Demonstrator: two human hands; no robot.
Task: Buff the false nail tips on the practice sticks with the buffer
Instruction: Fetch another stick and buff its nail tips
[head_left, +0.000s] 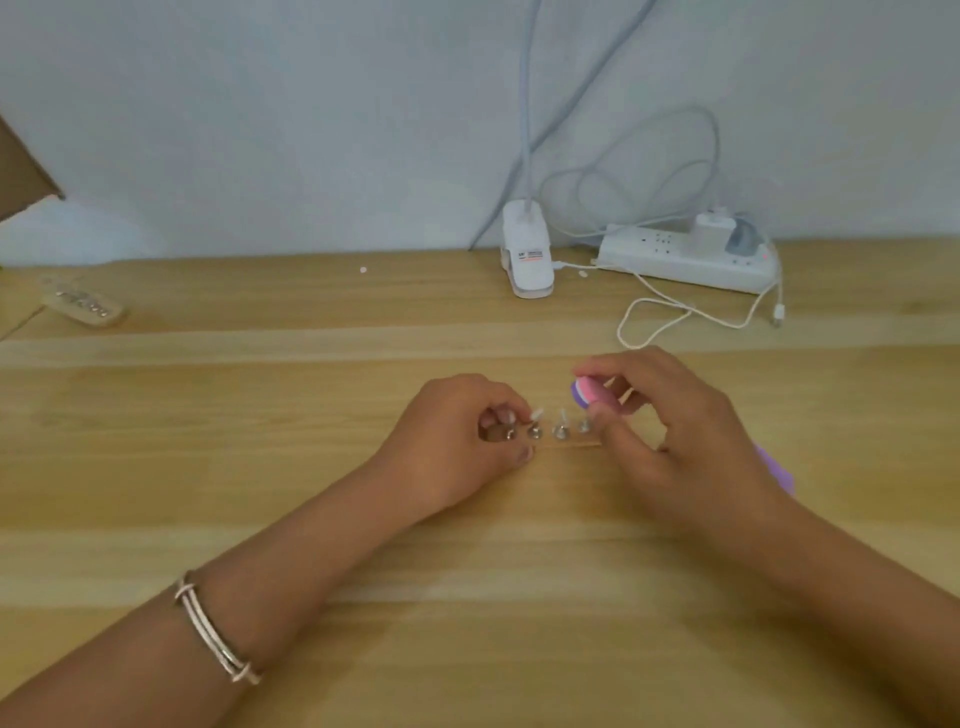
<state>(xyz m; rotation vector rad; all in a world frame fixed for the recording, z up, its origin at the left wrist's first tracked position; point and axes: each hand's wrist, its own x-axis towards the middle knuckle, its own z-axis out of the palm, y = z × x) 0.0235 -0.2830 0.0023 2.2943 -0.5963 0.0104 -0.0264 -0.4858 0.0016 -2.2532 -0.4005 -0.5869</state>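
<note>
A short row of silver-based practice sticks (560, 430) stands upright, pale nail tips (536, 414) up; the pink-and-purple buffer (592, 396) sits at their two o'clock.

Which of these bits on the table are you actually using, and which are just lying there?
In use: buffer in right hand; nail tips on sticks, held by left hand.
Lying about: lamp clip, power strip, small strip at far left, cardboard.

Soft even daylight, faint shadows — blurry, wide-angle edge bowing
</note>
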